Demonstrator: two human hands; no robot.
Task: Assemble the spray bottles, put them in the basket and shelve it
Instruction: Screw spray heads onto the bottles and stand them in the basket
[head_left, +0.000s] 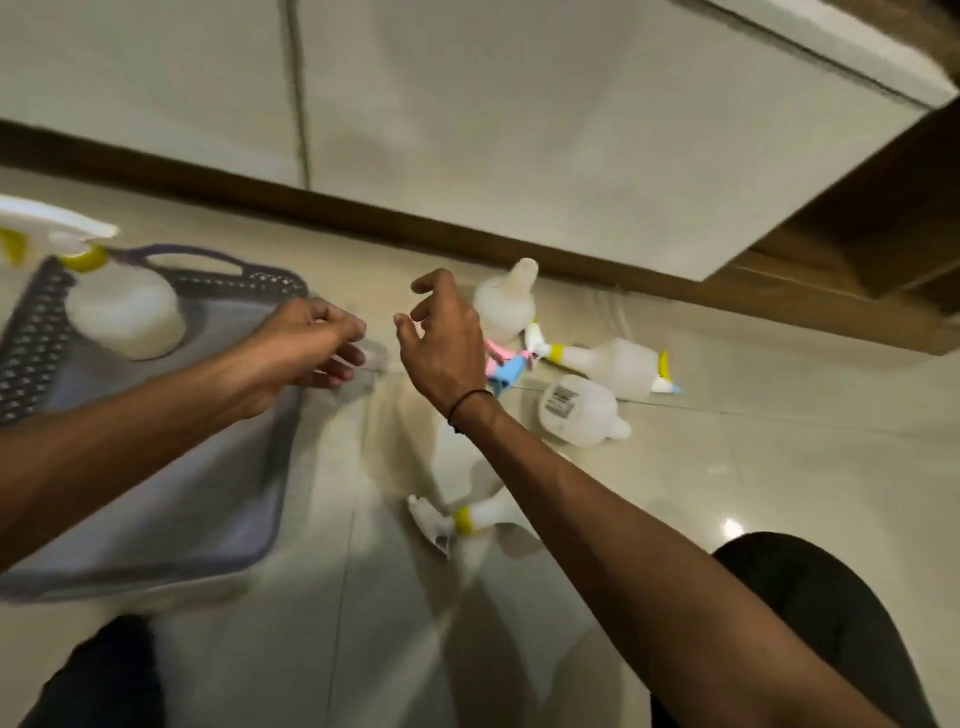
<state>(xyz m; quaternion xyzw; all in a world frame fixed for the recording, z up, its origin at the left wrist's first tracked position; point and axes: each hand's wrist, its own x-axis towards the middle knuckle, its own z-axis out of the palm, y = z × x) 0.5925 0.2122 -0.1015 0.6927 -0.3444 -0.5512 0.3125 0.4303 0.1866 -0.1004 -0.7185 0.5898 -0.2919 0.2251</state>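
A purple perforated basket (156, 467) lies on the floor at the left, with one assembled spray bottle (124, 312) standing in it, yellow collar and white trigger on top. My left hand (311, 343) hovers over the basket's right rim, fingers loosely curled around nothing. My right hand (441, 338) is open above the floor, just left of a headless white bottle (506, 306). A pink and blue spray head (506, 366) lies partly hidden behind that hand. Another assembled bottle (608, 364), a bare bottle (582, 410) and a third with a yellow collar (467, 512) lie on the tiles.
White cabinet doors (467, 104) and a dark wooden plinth (363, 208) run along the back. An open cabinet door (779, 78) juts out at the top right. My knees (810, 597) are at the bottom edge. Glossy cream tiles cover the floor.
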